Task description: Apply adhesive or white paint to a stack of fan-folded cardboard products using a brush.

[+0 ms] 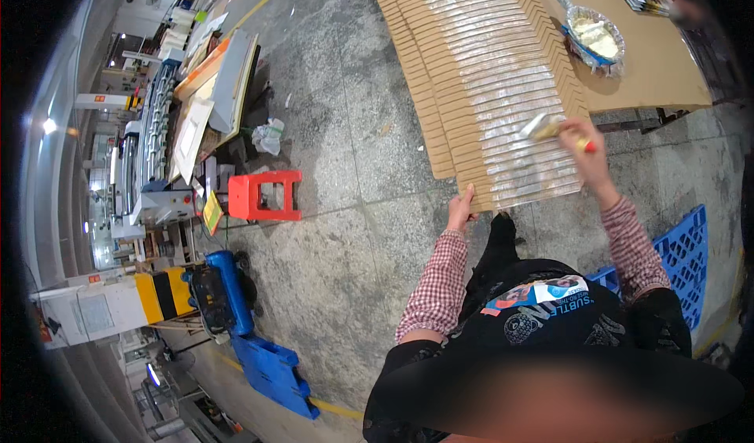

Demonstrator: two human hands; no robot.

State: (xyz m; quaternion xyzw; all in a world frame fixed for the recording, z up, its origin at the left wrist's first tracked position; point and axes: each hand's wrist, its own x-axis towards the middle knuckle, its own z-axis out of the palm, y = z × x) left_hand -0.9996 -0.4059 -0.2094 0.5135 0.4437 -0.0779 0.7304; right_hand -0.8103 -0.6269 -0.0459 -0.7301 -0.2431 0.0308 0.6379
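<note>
Nearest, a black shirt (565, 329) is worn. The brush (543, 127) is gripped by the right hand (583, 144) over overlapped cardboard sheets (488, 74), edge-held by the left hand (462, 209); sheets could be shifted by brush drag.

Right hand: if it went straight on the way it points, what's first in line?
Likely the overlapping cardboard sheets, with the brush in the right hand leading. Depth is unclear, so I can't tell whether the brush already touches them.
</note>
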